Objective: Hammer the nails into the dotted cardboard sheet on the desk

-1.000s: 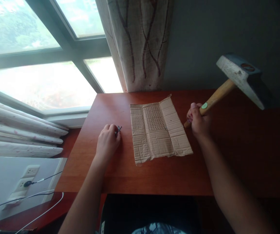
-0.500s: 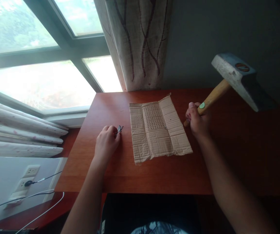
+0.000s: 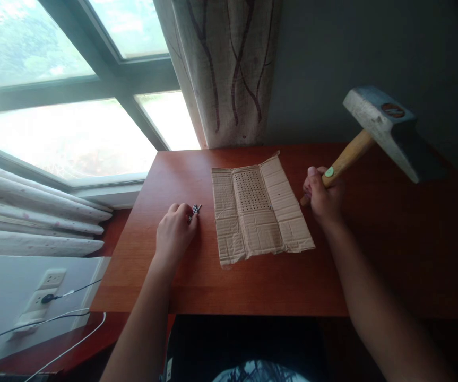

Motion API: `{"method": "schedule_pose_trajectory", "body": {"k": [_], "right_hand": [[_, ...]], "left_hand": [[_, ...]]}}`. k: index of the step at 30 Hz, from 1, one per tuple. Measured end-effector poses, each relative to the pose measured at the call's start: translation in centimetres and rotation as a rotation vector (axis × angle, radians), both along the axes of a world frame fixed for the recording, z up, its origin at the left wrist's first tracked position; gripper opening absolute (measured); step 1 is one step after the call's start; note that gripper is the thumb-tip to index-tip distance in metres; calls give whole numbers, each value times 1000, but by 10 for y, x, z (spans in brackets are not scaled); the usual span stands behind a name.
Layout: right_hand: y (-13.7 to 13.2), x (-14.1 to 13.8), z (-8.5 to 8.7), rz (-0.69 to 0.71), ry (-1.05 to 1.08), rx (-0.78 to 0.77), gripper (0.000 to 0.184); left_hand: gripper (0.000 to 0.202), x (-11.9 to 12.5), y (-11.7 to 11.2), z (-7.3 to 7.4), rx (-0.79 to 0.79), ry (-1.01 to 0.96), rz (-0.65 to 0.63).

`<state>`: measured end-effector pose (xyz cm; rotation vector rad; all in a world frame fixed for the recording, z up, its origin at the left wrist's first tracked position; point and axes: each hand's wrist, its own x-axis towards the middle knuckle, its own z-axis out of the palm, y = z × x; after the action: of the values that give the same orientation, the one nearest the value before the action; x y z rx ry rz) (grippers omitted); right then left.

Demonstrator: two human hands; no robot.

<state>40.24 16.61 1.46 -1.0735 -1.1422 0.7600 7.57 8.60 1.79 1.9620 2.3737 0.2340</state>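
Note:
My right hand (image 3: 325,197) is closed round the wooden handle of a hammer (image 3: 376,132), whose heavy grey head is raised up and to the right above the table. My left hand (image 3: 175,231) rests on the table with its fingers closed on a small bundle of metal nails (image 3: 195,210) that pokes out past the fingertips. Between the two hands a flattened piece of cardboard (image 3: 258,212) lies on the reddish-brown wooden table (image 3: 252,286); its middle panel carries a grid of small dark dots.
A patterned curtain (image 3: 229,69) hangs behind the table against a grey wall. A large window (image 3: 61,106) fills the left. Lower left are folded curtains, a wall socket (image 3: 48,289) and trailing cables. The table's front edge is close to my body.
The hammer head has drifted slightly to the left. My left hand has shifted the nails a little in its fingers. The cardboard has not moved.

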Motion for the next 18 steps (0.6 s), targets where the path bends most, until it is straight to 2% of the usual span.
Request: {"method": "schedule_pose_trajectory", "body": {"k": [15,18], "right_hand": [[-1,3,-2,-8,-69,3,52],[0,4,-4,-26,-108,7,53]], "left_hand": [[24,-5,4,-1,-4,-67,21],[23,-8,7,-4,22,-79,-12]]}}
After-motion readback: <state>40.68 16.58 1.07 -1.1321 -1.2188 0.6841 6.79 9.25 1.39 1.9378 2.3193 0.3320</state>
